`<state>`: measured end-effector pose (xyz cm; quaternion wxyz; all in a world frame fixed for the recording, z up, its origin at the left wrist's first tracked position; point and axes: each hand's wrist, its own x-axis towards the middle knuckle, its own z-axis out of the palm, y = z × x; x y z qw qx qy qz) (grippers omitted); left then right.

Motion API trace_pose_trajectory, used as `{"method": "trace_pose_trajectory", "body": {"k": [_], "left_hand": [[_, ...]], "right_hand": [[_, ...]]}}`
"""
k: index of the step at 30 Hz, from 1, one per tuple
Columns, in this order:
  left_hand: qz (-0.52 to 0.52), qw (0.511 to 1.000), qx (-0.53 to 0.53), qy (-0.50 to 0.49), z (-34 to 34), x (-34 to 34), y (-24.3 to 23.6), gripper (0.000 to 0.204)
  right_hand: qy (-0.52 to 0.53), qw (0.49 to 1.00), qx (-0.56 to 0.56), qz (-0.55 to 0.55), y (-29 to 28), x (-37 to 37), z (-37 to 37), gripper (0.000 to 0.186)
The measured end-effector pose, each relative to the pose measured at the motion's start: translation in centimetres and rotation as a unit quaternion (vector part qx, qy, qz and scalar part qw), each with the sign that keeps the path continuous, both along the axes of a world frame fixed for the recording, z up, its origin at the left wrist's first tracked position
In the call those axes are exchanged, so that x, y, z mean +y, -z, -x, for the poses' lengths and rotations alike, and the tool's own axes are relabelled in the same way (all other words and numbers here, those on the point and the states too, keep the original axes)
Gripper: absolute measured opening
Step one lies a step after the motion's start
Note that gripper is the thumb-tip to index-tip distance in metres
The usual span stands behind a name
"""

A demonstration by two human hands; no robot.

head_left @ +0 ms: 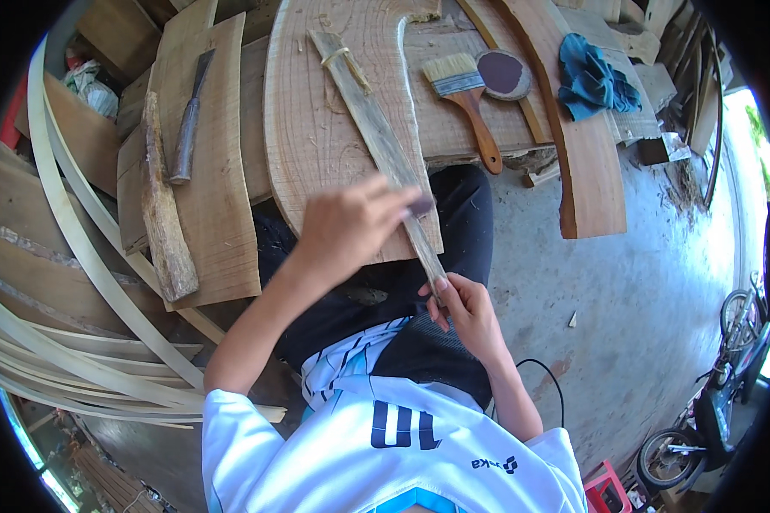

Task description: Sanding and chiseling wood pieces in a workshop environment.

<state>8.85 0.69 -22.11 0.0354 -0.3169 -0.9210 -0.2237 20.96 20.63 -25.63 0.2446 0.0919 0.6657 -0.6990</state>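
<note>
My left hand [359, 218], blurred, is closed on a small dark purple piece [421, 205], perhaps sandpaper, against a weathered narrow wooden slat [368, 115]. The slat lies slanted across a curved pale wooden board [312, 171] over my legs. My right hand [460, 308] grips the slat's lower end, thumb on top. A small wood piece [338, 56] sits on the slat's upper part. To the right of the board lie a wide paintbrush [468, 107] with a wooden handle and a round purple disc [501, 73].
Boards at left hold a chisel [188, 128] and rough stick [167, 214], beside long bent strips [94, 376]. A blue cloth [592, 77] rests near a long curved plank [586, 188]. A two-wheeled vehicle [710, 427] and red stool [603, 487] stand on the concrete floor [573, 359].
</note>
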Motion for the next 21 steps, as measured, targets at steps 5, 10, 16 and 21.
{"method": "trace_pose_trajectory", "body": {"k": [5,10,16,21], "left_hand": [[0.028,0.997,0.009,-0.067,1.0,0.0,0.2,0.026],[0.000,0.993,0.054,-0.105,3.7,-1.2,0.5,0.023],[-0.016,0.999,0.044,0.006,2.0,-1.0,0.3,0.023],[0.006,0.996,0.081,0.036,0.4,-0.1,0.9,0.024]], "right_hand": [[0.001,0.999,0.012,-0.030,-0.4,-0.1,0.1,0.038],[0.004,1.000,0.018,-0.016,-0.7,-0.1,0.1,0.037],[0.007,1.000,-0.002,-0.013,-0.7,-0.2,0.1,0.036],[0.004,1.000,0.004,-0.023,-0.8,-0.2,0.2,0.036]]}}
